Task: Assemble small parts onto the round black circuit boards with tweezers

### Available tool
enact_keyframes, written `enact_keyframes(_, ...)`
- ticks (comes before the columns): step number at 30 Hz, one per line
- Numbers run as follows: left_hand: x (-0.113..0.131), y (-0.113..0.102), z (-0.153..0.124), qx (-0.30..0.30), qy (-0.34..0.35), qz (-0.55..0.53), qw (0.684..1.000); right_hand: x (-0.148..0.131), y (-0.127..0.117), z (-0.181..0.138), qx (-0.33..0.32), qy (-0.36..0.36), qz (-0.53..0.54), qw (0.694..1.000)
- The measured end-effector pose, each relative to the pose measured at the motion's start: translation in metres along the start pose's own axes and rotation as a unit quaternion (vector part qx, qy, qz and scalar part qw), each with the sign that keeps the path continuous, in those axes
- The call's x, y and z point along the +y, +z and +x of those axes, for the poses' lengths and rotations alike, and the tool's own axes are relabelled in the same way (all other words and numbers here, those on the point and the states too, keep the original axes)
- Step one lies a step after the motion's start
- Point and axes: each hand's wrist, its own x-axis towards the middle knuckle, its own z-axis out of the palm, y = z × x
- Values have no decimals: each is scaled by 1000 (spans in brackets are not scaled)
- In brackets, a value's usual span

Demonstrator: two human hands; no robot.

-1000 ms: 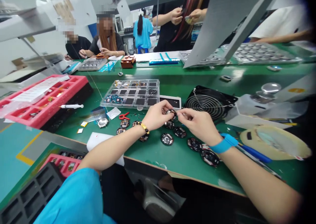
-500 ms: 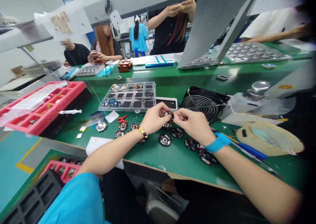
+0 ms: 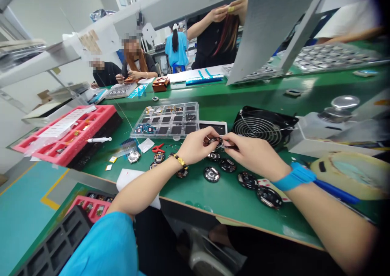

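Note:
My left hand (image 3: 196, 145) is closed on a small round black part (image 3: 217, 140), held just above the green table (image 3: 231, 105). My right hand (image 3: 252, 154) pinches at the same part from the right; a thin dark tool seems to show between its fingers. A blue band sits on my right wrist, a bead bracelet on my left. Below my hands, several round black circuit modules (image 3: 211, 173) lie loose on the table.
A clear compartment tray (image 3: 167, 121) stands behind my hands, a black fan (image 3: 262, 126) to its right, a tape roll (image 3: 347, 173) at far right. Red trays (image 3: 68, 132) sit at left, small red scissors (image 3: 157, 148) nearby. Other people work across the table.
The view has tilted up and shifted slightly; both hands stay together on the round part with only small finger movements. The standing person opposite raised their hands.

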Motion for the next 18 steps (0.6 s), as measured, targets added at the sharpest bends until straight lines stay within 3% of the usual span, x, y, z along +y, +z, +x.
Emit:
enact_keyframes(7, 2, 4, -2, 0, 29, 24, 999, 1, 1, -3, 29, -61, -54, 996)
enact_keyframes(12, 5, 9, -4, 18, -2, -21, 1000, -3, 4, -3, 68, -20, -13, 997)
enact_keyframes(18, 4, 14, -5, 44, 8, -45, 998, -9, 0, -1, 82, 23, 70, 994)
